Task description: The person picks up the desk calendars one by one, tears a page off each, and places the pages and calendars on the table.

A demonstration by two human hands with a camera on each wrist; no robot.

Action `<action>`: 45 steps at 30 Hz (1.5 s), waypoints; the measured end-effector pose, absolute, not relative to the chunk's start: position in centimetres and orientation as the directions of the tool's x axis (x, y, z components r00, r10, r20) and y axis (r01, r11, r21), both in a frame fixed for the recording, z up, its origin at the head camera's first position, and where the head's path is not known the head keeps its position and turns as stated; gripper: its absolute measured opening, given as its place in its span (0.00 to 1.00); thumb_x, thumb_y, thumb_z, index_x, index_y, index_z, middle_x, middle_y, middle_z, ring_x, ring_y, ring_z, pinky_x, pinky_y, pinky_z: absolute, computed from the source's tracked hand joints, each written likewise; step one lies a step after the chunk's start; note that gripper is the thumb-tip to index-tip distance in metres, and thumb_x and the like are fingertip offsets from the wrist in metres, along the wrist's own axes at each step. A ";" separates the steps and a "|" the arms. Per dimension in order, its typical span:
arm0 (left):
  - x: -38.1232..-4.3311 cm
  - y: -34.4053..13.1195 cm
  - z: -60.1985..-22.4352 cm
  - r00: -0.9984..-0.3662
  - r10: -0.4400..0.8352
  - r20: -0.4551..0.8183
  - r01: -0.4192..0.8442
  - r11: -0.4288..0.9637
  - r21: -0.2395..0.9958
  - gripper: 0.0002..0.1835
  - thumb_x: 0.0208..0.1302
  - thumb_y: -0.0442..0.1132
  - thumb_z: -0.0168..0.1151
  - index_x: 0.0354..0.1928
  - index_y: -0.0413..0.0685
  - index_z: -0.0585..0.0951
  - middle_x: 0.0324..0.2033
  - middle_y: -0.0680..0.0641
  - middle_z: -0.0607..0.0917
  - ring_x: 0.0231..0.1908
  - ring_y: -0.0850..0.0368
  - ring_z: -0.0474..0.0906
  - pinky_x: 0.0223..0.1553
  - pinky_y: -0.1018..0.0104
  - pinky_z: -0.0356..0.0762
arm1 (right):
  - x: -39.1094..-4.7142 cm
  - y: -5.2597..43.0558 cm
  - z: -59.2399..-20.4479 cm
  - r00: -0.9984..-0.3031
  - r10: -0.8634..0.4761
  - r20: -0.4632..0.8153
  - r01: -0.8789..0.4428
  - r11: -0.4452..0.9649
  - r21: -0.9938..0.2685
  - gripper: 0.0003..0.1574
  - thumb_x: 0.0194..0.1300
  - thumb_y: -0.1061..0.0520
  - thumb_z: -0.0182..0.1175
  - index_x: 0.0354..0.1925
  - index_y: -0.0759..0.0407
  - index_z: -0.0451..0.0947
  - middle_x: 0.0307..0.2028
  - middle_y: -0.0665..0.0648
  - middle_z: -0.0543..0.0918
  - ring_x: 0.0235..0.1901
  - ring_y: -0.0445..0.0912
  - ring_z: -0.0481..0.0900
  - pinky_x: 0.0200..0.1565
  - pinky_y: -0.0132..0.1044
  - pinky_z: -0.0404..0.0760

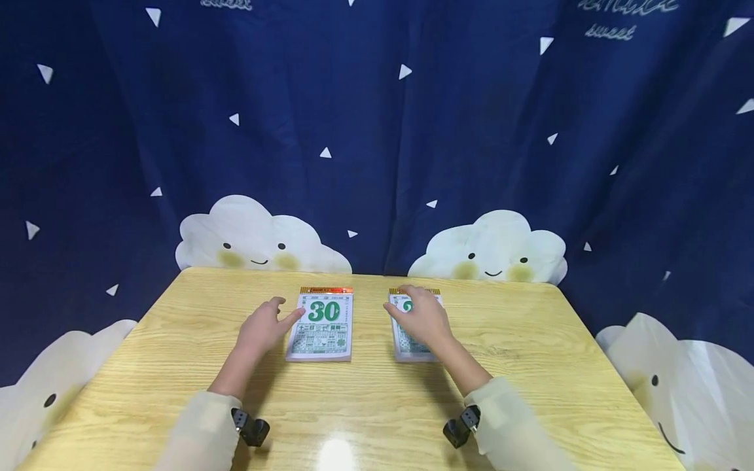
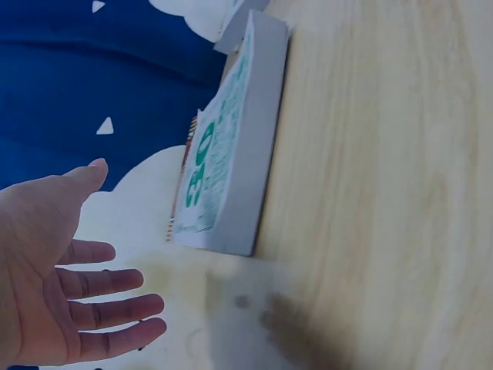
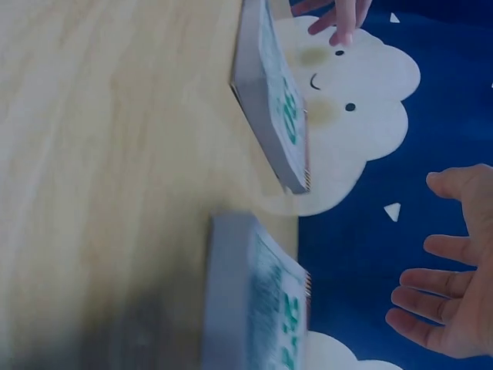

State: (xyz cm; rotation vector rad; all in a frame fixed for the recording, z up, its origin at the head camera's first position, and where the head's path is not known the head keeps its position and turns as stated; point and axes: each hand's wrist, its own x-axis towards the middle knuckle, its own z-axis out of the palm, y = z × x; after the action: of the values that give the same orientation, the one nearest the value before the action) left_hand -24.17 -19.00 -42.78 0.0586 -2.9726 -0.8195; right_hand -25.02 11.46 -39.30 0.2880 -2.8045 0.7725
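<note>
Two thick tear-off calendars lie side by side on the wooden table. The left calendar (image 1: 321, 337) shows a large green 30 under an orange and black top strip. Beside its left edge my left hand (image 1: 262, 327) hovers, thumb overlapping the page in the head view; in the left wrist view its fingers (image 2: 115, 314) are spread and hold nothing. My right hand (image 1: 425, 317) is over the right calendar (image 1: 403, 343) and hides most of its number. The right wrist view shows that hand's fingers (image 3: 431, 281) extended and apart from the calendar's pages.
The pale wooden table (image 1: 365, 405) ends at the back against a dark blue curtain (image 1: 365, 131) with white triangles and smiling clouds. A small black camera (image 1: 250, 428) sits at the left wrist and another black camera (image 1: 462, 426) at the right.
</note>
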 end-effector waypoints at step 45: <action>-23.6 -17.5 -45.8 -0.980 -0.148 -0.131 -0.194 0.592 0.782 0.33 0.53 0.40 0.68 0.58 0.29 0.69 0.42 0.34 0.79 0.37 0.48 0.77 0.35 0.64 0.78 | -25.3 3.1 -47.4 -0.999 -0.035 -0.027 0.001 0.582 -0.813 0.30 0.56 0.49 0.64 0.47 0.72 0.77 0.45 0.66 0.82 0.45 0.54 0.80 0.46 0.46 0.82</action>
State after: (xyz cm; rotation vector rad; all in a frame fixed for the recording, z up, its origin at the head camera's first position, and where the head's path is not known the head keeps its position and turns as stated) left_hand -23.59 -17.49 -45.79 0.3060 -2.8498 -1.4096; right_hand -25.32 3.11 -47.36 0.0299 -2.8290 1.4544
